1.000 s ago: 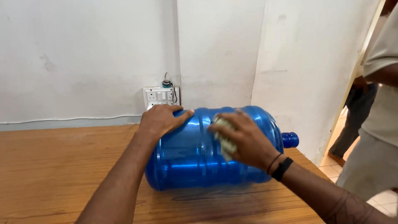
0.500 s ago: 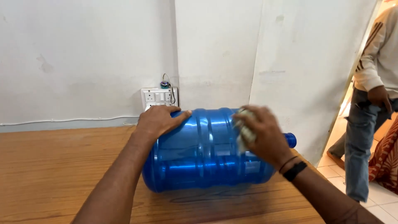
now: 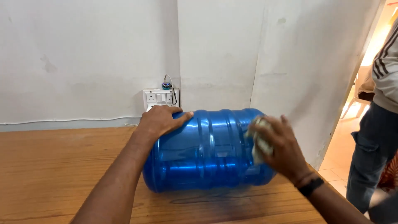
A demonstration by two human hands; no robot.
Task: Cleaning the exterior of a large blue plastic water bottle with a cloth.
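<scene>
A large blue plastic water jug (image 3: pixel 207 149) lies on its side on the wooden table (image 3: pixel 54 166), its neck pointing right and hidden behind my right hand. My left hand (image 3: pixel 159 120) rests flat on the jug's top near its base end, fingers spread. My right hand (image 3: pixel 280 147) presses a pale crumpled cloth (image 3: pixel 260 141) against the jug's shoulder at the right end. A black band sits on my right wrist.
A white wall stands close behind the table, with a switch and socket plate (image 3: pixel 161 98) and a plugged-in cable just behind the jug. A thin white wire runs along the wall. At the right, a person (image 3: pixel 379 124) stands in a doorway.
My right hand has slid the cloth rightward along the jug, from its middle to the shoulder, now covering the neck. My left hand stayed put. The person at the right has shifted.
</scene>
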